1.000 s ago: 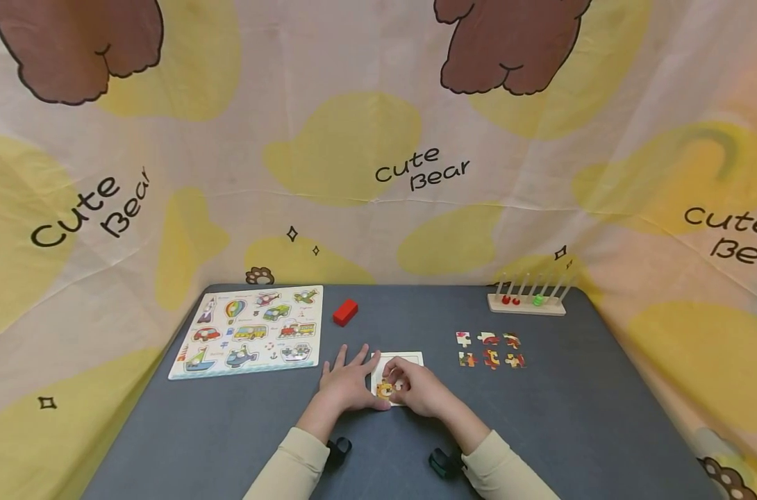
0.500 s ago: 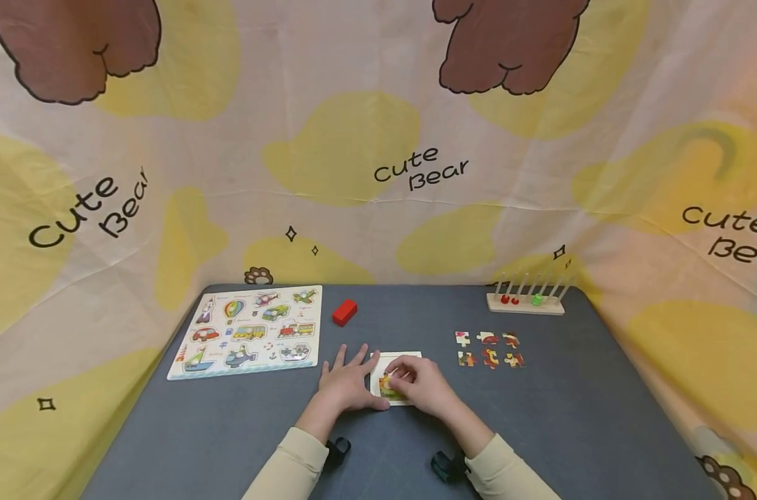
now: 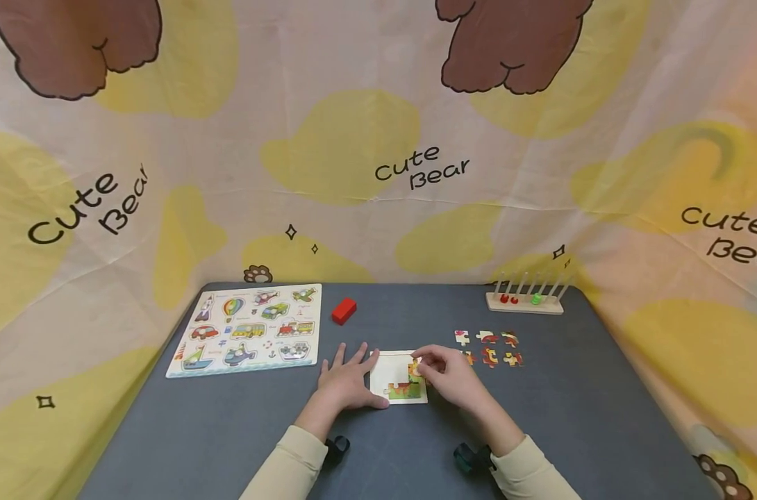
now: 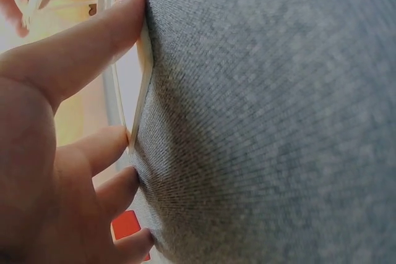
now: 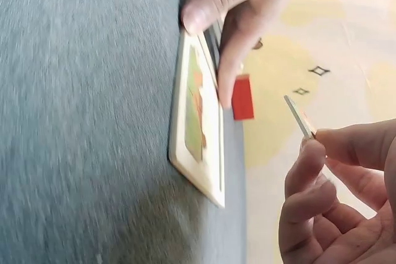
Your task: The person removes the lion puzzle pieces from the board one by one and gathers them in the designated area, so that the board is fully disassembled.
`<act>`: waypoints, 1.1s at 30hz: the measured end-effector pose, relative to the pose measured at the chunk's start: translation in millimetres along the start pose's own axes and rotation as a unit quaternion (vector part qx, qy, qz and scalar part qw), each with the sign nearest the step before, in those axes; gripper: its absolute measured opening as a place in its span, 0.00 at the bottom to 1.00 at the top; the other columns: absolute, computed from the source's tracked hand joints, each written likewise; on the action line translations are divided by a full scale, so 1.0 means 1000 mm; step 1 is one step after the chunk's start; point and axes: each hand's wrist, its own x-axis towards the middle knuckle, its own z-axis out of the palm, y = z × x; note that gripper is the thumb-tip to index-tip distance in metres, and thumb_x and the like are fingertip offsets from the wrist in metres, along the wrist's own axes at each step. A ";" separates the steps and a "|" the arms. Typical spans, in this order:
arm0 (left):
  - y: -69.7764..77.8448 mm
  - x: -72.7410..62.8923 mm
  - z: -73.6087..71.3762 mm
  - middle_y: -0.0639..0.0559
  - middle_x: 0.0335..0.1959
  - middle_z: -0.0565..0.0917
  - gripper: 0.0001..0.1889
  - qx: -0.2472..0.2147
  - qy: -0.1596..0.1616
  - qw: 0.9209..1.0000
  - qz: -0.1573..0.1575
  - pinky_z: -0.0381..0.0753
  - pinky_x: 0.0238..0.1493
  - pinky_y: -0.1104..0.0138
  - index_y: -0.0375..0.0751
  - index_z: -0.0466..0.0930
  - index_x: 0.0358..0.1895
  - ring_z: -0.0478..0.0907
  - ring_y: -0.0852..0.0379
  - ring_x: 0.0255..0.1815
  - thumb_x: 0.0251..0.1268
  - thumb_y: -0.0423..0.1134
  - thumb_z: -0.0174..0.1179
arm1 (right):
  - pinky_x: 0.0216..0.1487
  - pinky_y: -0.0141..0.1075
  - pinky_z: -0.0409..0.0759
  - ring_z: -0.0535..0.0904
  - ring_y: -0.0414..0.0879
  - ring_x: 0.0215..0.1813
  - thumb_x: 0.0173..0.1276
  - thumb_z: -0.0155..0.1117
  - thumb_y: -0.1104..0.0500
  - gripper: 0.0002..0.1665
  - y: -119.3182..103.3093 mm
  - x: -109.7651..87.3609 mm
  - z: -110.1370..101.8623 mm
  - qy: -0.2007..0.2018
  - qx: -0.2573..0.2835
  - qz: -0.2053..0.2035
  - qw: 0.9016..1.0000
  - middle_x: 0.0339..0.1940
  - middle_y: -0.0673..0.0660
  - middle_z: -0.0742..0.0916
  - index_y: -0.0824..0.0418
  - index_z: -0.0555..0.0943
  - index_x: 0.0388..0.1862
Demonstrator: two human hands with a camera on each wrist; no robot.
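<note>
A small white puzzle tray lies on the table in front of the person, with joined green and orange pieces in its lower part. My left hand is spread at the tray's left side; thumb and index finger touch its edge, while other fingertips rest on the table. Raised above the tray's right side, my right hand pinches a thin jigsaw piece between thumb and fingers. The right wrist view shows that piece edge-on, clear of the tray. Several loose jigsaw pieces lie to the right, some partly behind the right hand.
A vehicle picture board lies at the left. Near the back are a red block and, to the right, a wooden peg stand with red and green beads. A patterned cloth hangs behind the grey table.
My right hand has moved right and away from the tray's lower left, a piece in its fingers. More of the tray and its joined pieces now shows. The left hand stays in place.
</note>
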 end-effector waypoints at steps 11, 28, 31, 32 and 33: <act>-0.003 0.001 0.001 0.51 0.82 0.57 0.54 -0.003 -0.003 1.000 0.002 0.45 0.74 0.30 0.58 0.61 0.79 0.41 0.34 0.83 0.44 0.65 0.75 | 0.26 0.34 0.75 0.77 0.46 0.29 0.70 0.68 0.61 0.09 0.015 -0.003 -0.024 0.037 -0.013 0.024 0.999 0.30 0.51 0.85 0.59 0.87 0.48; 0.000 -0.001 -0.001 0.51 0.82 0.57 0.54 -0.005 -0.005 1.000 0.004 0.44 0.74 0.30 0.57 0.62 0.78 0.40 0.34 0.83 0.45 0.64 0.75 | 0.29 0.33 0.77 0.80 0.45 0.31 0.69 0.70 0.60 0.08 0.052 -0.016 -0.060 0.055 -0.030 0.054 0.997 0.32 0.53 0.87 0.60 0.86 0.45; -0.001 -0.001 -0.001 0.51 0.82 0.57 0.54 -0.005 -0.003 1.000 0.005 0.44 0.74 0.30 0.58 0.62 0.78 0.41 0.34 0.83 0.44 0.64 0.75 | 0.30 0.33 0.78 0.80 0.44 0.31 0.68 0.70 0.61 0.09 0.055 -0.016 -0.063 0.054 -0.031 0.058 0.996 0.33 0.53 0.88 0.61 0.86 0.46; -0.001 -0.001 -0.001 0.51 0.82 0.57 0.54 -0.004 -0.003 1.000 0.005 0.44 0.74 0.30 0.58 0.62 0.78 0.41 0.34 0.83 0.44 0.64 0.75 | 0.30 0.33 0.78 0.80 0.44 0.31 0.68 0.70 0.61 0.09 0.057 -0.016 -0.064 0.054 -0.032 0.060 0.996 0.33 0.53 0.88 0.61 0.86 0.46; -0.001 -0.001 0.000 0.51 0.82 0.57 0.54 -0.004 -0.002 1.000 0.005 0.44 0.74 0.30 0.58 0.62 0.79 0.41 0.34 0.83 0.44 0.65 0.75 | 0.30 0.33 0.78 0.79 0.43 0.31 0.68 0.70 0.61 0.09 0.058 -0.016 -0.064 0.054 -0.034 0.063 0.996 0.33 0.53 0.88 0.61 0.86 0.46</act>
